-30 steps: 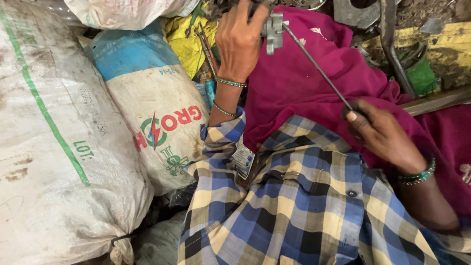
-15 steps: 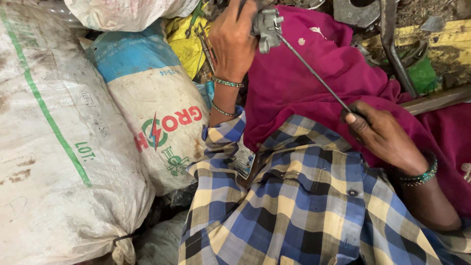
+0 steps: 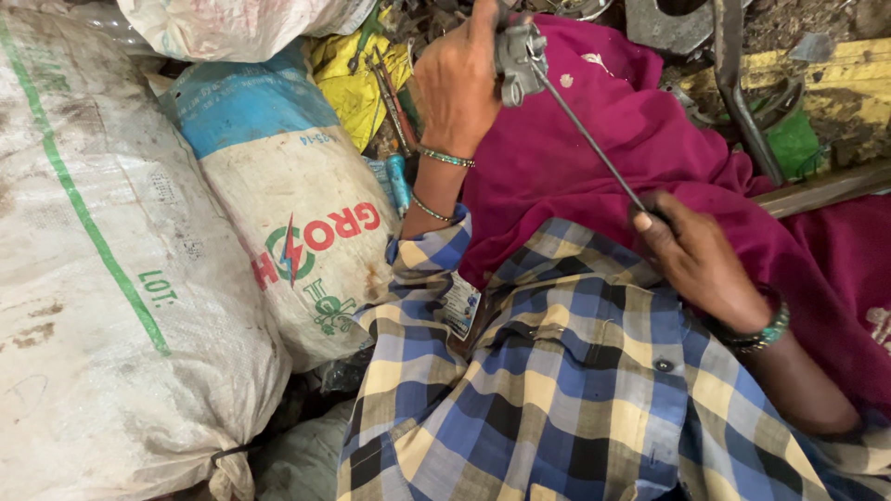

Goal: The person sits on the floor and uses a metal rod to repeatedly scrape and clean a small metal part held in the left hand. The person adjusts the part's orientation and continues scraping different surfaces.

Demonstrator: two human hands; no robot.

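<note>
At top centre the left hand [image 3: 459,79] grips a grey metal fitting [image 3: 518,57] whose thin rod [image 3: 589,139] slants down to the right hand [image 3: 696,255], fingers closed around its lower end, over magenta cloth [image 3: 594,139].

Two sacks [image 3: 121,278] are filling the left of the frame, a third sack [image 3: 232,23] lying at the upper left. The checked shirt [image 3: 557,390] is spreading across the lower centre, overlapping the cloth [image 3: 594,148] stretching toward the upper right.
</note>
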